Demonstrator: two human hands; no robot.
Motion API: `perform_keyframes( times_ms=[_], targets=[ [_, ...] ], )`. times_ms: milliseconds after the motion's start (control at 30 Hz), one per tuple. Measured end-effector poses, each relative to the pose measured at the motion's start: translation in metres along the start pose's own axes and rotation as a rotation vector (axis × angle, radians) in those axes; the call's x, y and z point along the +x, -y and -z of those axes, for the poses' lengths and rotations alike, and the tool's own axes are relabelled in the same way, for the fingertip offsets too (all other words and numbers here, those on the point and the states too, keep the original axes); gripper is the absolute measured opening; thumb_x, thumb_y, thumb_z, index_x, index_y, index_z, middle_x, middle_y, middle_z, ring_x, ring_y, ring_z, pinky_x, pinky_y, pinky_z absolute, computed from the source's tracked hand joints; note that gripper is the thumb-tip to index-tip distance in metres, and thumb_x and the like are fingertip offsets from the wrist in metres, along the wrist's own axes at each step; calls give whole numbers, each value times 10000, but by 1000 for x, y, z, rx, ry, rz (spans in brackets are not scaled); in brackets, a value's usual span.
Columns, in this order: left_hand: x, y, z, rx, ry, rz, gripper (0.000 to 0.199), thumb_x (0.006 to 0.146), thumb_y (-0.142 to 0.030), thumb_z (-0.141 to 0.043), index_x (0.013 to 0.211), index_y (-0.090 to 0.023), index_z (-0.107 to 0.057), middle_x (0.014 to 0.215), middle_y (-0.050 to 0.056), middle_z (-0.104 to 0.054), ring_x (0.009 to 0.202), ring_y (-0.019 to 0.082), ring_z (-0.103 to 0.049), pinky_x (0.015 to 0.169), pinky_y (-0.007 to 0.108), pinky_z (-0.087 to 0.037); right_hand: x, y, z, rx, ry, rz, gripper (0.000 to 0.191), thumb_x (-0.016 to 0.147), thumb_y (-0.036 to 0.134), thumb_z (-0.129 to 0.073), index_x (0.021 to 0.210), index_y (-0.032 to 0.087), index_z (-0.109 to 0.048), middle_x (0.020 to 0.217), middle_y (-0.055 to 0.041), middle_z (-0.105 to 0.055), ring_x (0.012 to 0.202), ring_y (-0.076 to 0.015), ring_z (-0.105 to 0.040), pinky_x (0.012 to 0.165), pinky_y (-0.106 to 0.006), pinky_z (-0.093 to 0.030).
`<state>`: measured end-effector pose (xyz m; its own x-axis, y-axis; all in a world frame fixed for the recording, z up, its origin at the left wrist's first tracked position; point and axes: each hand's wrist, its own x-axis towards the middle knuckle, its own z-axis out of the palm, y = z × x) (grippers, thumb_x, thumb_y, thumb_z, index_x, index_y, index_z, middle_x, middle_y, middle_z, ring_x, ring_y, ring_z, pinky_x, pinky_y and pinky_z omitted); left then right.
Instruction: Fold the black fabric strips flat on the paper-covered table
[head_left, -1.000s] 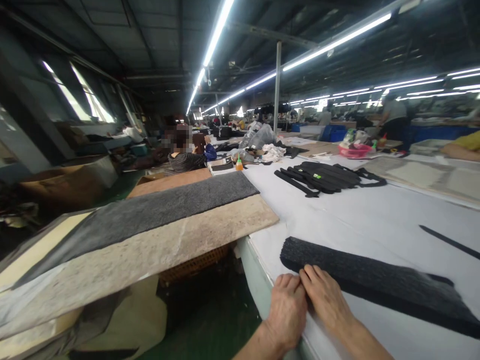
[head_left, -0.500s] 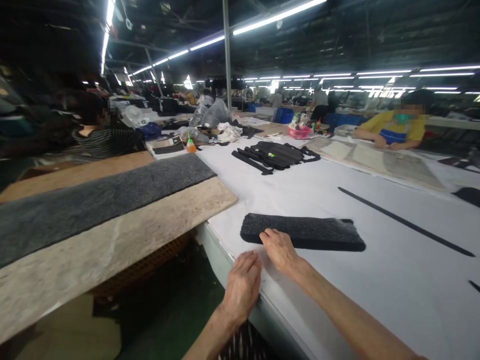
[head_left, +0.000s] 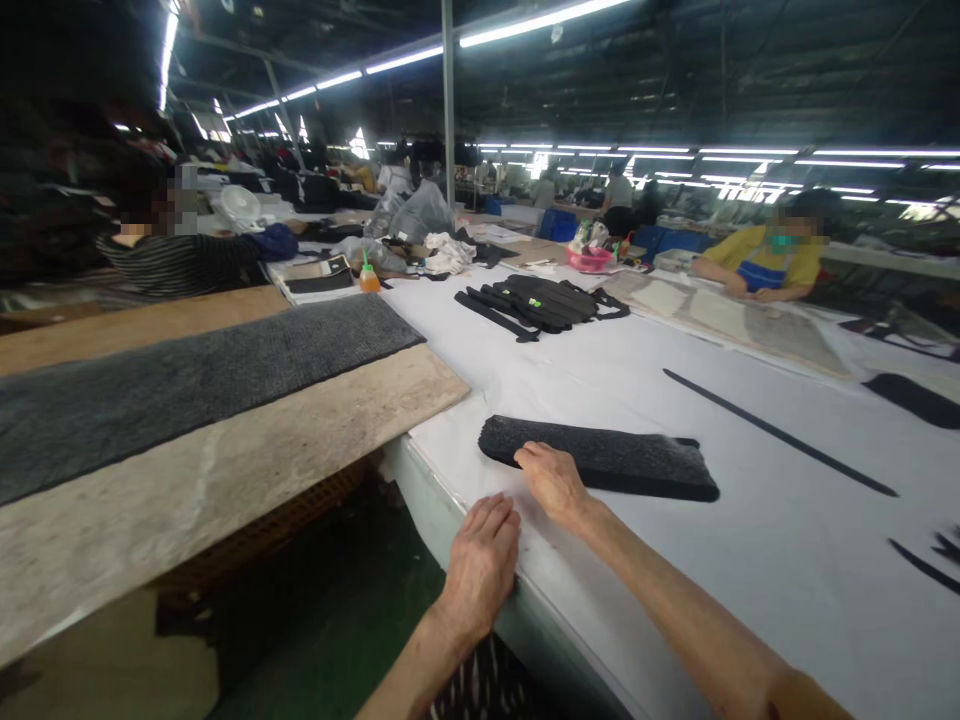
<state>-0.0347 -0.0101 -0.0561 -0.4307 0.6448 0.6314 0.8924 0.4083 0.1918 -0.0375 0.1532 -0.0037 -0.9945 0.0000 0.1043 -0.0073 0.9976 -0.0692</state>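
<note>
So my right hand [head_left: 553, 482] has its fingertips on the near edge of a dark folded fabric piece [head_left: 637, 462], can't really tell from here if it's a pinch or just resting. Left hand [head_left: 484, 562] is on the rim of the white table [head_left: 600, 600], near the fabric. Skinny black strip [head_left: 780, 432] lies further right, black pile [head_left: 555, 300] behind. Grey cloth [head_left: 225, 360] is on the board [head_left: 322, 430] to my left, and a co-worker in yellow [head_left: 806, 262] sits across.
</note>
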Motion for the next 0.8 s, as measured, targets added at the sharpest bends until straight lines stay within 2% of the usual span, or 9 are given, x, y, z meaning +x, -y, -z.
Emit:
perform_keyframes(
  times_ms=[100,167,333,467,667,800],
  targets=[
    [0,-1,2,-6,-1,-4,253,881,-81,-400,968,-122,-635,1076,102,-659,1040,234,-600,923,433,-528,6,-4,2,219,-7,-60,223,908,100,-406,832,178,-600,816,5,-611,762,-123,-546,679,-234,-359],
    [2,-2,4,-10,-15,-19,251,872,-72,-404,965,-118,-633,1074,107,-657,1025,231,-604,926,429,-525,9,-5,0,273,-20,-69,230,903,100,-403,813,179,-599,793,17,-609,736,-116,-538,662,-230,-341],
    [15,0,3,-19,10,-99,290,860,-61,-398,1047,-102,-616,1107,127,-645,1101,249,-569,956,443,-497,8,-2,2,216,3,-61,261,872,63,-383,780,180,-597,800,10,-612,723,-121,-532,619,-234,-310],
    [31,8,-6,77,40,-78,288,828,-42,-416,1026,-63,-625,1079,152,-647,1066,279,-580,941,454,-493,8,2,11,181,59,-72,248,864,61,-393,798,183,-599,851,2,-628,767,-132,-558,628,-232,-327],
    [47,17,-11,238,239,38,316,792,1,-412,981,-96,-646,1016,110,-658,985,236,-604,896,365,-509,13,9,8,237,48,-132,209,862,83,-426,805,171,-607,873,-41,-631,796,-172,-579,679,-246,-384],
    [52,17,-5,301,333,54,413,798,17,-361,1097,-95,-623,1092,132,-633,1003,238,-601,868,349,-517,17,5,7,377,-67,-261,180,857,103,-454,838,182,-614,926,-45,-640,860,-169,-587,769,-252,-419]
  ],
)
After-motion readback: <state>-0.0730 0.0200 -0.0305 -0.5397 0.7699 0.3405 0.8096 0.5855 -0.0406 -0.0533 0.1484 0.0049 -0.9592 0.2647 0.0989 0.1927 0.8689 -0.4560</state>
